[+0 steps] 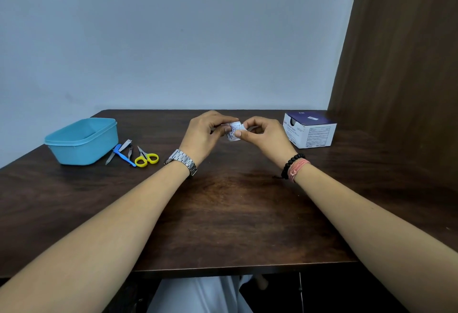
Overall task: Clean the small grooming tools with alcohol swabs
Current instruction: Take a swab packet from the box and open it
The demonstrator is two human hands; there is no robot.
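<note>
Both hands meet above the far middle of the dark wooden table (223, 213) and pinch a small white alcohol swab packet (233, 131) with blue print. My left hand (205, 134) grips its left side, my right hand (262, 135) its right side. To the left on the table lie the grooming tools: yellow-handled scissors (146, 159), a blue-handled tool (122, 155), silver nail clippers (125, 144) and a small metal tool (129, 152).
A light blue plastic tub (81, 141) stands at the far left beside the tools. A white and dark blue box of swabs (309, 130) sits at the far right. A brown curtain (401, 64) hangs on the right, a pale wall behind.
</note>
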